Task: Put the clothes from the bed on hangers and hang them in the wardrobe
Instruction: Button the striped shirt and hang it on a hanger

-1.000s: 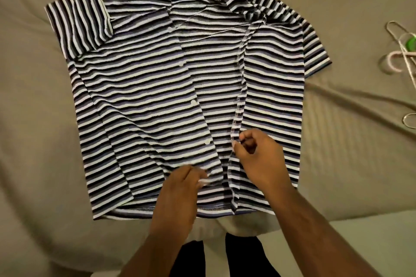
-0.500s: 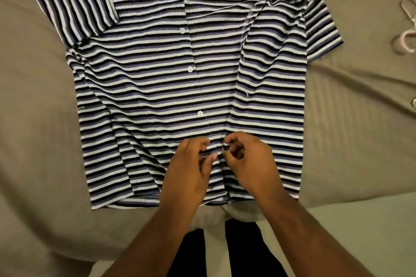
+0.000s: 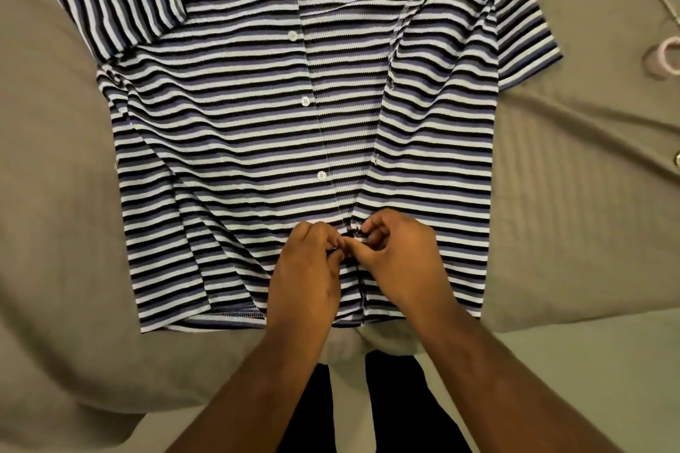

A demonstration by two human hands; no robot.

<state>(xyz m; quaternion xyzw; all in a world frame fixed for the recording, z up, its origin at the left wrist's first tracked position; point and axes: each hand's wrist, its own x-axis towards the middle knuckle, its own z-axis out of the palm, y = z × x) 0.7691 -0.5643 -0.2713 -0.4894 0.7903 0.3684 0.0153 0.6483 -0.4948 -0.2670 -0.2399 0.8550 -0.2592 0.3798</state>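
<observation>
Where the near hem of the striped shirt (image 3: pixel 239 143) lies close to the near edge of the bed (image 3: pixel 55 195), both hands meet at its front opening.

- Left hand (image 3: pixel 305 268): grip pinched on the left front edge, low down.
- Right hand (image 3: pixel 401 254): grip pinched on the right front edge, fingertips touching the left's.
- Shirt: flat on the bed, front up, open above the hands; white buttons (image 3: pixel 322 175) in a row.
- Far right: wire hanger (image 3: pixel 668 2) and pink hook (image 3: pixel 662 59), on the bed.
</observation>
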